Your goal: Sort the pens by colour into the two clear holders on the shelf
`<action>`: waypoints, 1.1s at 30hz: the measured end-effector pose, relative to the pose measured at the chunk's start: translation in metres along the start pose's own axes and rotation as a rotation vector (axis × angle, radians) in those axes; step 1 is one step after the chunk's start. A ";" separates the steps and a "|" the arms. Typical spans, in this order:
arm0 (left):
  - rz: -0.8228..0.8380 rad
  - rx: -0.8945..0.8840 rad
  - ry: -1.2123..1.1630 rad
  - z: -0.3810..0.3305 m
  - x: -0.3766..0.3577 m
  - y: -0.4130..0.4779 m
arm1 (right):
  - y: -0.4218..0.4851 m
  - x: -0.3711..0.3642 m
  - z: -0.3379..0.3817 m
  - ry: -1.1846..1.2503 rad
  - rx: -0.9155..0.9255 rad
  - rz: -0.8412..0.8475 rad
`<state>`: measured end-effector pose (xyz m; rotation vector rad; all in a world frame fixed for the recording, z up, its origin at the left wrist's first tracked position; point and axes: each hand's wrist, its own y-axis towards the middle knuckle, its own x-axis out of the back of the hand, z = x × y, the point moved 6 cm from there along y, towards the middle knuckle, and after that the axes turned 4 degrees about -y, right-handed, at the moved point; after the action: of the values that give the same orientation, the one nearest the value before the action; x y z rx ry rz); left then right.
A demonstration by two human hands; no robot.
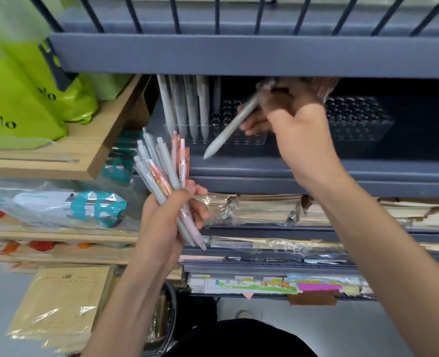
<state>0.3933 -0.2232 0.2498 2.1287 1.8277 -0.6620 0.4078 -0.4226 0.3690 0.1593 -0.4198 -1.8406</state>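
Grey pen [230, 124], one, pinched in the fingers of my right hand [295, 124], tip angled down and left, hanging in front of the left clear holder [241, 136] and not yet in a hole.

Left clear holder: one, on the blue shelf [264, 171]; five grey pens [185, 104] stand upright in its left end, as far as I can count under the shelf lip above; the remaining holes show empty.

Right clear holder [355, 119]: one, well to the right, partly behind my right hand; no pens visible in it.

Bundle of pens [167, 181]: one, my left hand [167, 220] closed round it below the shelf. About five grey and four pink, count uncertain since they overlap.

Risks, as I judge them:
- The pen is blurred and slanted; coming in at this tilt it could miss a hole and skid off the holder top.
- Its barrel could knock the standing grey pens askew.
- My left grip sits low on a fanned bundle; a loose pen could slide out and drop.
- Pink ones are still mixed among grey, so a wrong colour could be drawn.
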 end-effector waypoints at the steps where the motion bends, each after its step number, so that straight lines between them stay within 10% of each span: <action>1: 0.001 0.000 -0.001 0.000 0.000 0.000 | 0.004 0.005 0.000 -0.041 0.034 -0.065; 12: -0.004 0.036 0.062 -0.005 0.011 -0.011 | 0.025 0.000 -0.004 -0.645 0.184 -0.273; 33: 0.064 0.010 0.097 -0.012 0.037 -0.026 | 0.066 -0.045 -0.022 -0.715 -0.010 -0.163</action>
<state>0.3743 -0.1810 0.2442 2.2529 1.7993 -0.5635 0.4874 -0.4013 0.3680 -0.5030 -0.9091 -2.0243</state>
